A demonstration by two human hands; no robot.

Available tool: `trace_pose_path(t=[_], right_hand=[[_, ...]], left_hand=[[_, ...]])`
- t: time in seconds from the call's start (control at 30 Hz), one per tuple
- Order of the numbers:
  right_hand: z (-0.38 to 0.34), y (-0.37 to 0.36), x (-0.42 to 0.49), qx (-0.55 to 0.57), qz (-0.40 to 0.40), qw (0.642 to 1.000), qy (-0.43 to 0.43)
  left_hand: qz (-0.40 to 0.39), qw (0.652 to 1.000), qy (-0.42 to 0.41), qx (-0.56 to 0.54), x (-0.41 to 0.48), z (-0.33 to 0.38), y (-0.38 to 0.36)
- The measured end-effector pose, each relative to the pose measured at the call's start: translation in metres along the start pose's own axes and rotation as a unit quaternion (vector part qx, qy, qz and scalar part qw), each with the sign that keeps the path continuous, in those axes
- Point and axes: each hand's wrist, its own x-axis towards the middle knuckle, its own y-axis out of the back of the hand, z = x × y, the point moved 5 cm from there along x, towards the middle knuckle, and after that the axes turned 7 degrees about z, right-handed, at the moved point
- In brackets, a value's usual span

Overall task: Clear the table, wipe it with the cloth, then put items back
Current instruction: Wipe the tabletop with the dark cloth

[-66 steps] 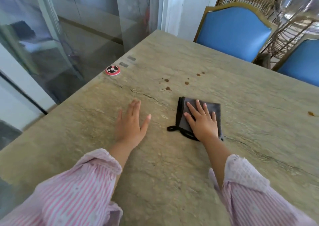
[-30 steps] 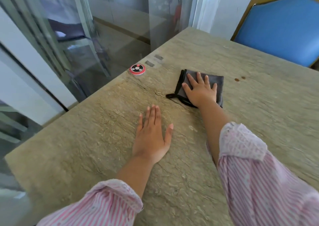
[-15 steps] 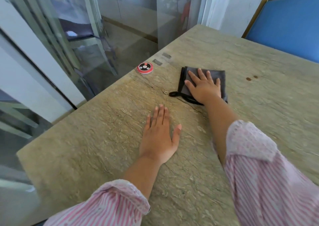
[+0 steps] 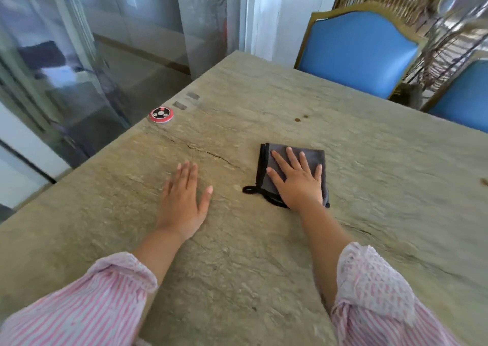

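The right hand lies flat on the cloth and hides its middle, so only the edges show. The worktop runs off the picture at the bottom and on the right. One blue chair is cut by the right edge. The left sleeve and the right sleeve are cut at the bottom. The marks on the little red round thing are too small to read. The brown spots are too small to tell. Everything behind the glass is blurry.
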Motion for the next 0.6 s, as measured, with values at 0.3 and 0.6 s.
trace_pose_path(t=[0.3,0.6], right_hand=[[0.094,0.025,-0.005,0.002,0.041,0.983,-0.181],[0.058,0.017,0.027,-0.012,0.016,0.999,-0.037]], left_hand=[[-0.012,0.997,-0.044,-0.069,0.019,0.092,-0.014],[-0.048,0.996,-0.059,-0.035,0.018,0.099,-0.033]])
